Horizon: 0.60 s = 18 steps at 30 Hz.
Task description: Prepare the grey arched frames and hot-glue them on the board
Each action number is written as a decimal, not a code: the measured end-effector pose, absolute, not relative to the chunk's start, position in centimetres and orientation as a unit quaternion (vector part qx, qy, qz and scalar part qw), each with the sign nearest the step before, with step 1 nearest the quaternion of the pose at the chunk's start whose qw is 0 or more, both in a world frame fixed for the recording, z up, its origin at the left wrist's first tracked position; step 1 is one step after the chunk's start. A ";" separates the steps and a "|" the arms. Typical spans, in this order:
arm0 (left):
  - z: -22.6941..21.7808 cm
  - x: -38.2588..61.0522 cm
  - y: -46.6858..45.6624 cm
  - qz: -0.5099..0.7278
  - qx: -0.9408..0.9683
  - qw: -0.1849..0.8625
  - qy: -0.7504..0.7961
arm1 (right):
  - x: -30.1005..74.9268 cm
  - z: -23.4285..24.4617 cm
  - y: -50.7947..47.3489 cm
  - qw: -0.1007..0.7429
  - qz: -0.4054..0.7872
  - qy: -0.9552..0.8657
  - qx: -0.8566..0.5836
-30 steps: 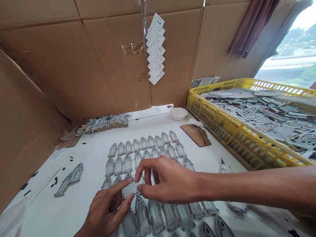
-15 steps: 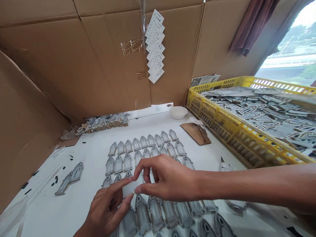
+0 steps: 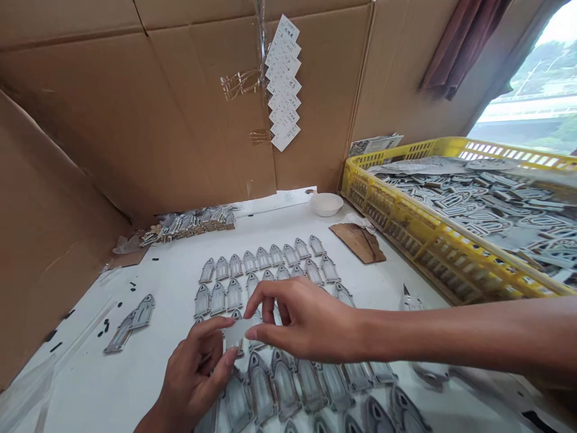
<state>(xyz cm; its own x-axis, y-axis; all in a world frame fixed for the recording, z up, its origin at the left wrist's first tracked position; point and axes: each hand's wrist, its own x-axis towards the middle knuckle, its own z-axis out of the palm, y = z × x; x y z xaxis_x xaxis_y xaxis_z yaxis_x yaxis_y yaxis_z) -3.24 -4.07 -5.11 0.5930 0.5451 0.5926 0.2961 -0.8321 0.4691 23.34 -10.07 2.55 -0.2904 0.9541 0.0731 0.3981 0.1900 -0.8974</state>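
Observation:
Both hands meet over rows of grey arch-shaped window frame pieces (image 3: pixel 265 258) laid flat on a white table (image 3: pixel 148 385). My left hand (image 3: pixel 198 376) pinches a small pale translucent piece (image 3: pixel 238 334) between thumb and forefinger. My right hand (image 3: pixel 302 322), reaching in from the right, grips the same piece with its thumb and fingertips. The piece is held just above the middle rows. More grey frames (image 3: pixel 288 391) lie in a row right below the hands.
A yellow crate (image 3: pixel 419 240) full of grey frames stands at the right. A small white bowl (image 3: pixel 326 204) and a brown card scrap (image 3: pixel 359 243) lie behind the rows. A stack of frames (image 3: pixel 189 225) sits at the back left, two loose frames (image 3: pixel 130 322) at left. Cardboard walls surround the table.
Both hands, still pinching the pale piece, have lifted slightly and shifted a little away from me. Everything else on the table stays put.

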 end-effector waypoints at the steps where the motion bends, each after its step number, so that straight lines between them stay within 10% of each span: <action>1: -5.1 -3.3 -4.1 0.384 0.875 0.167 0.242 | 23.3 2.6 -10.1 0.341 0.407 -0.691 -0.490; 18: -5.7 -3.4 -5.1 0.407 0.833 0.185 0.326 | 23.6 3.0 -9.9 0.360 0.358 -0.711 -0.486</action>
<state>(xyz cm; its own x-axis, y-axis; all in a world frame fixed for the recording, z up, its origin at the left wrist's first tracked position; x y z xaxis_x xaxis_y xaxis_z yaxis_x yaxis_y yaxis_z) -3.36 -5.05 -5.74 0.4556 0.6939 0.5576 0.3928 -0.7188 0.5736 23.59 -9.92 3.00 -0.2679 0.9493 0.1646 0.4331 0.2712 -0.8596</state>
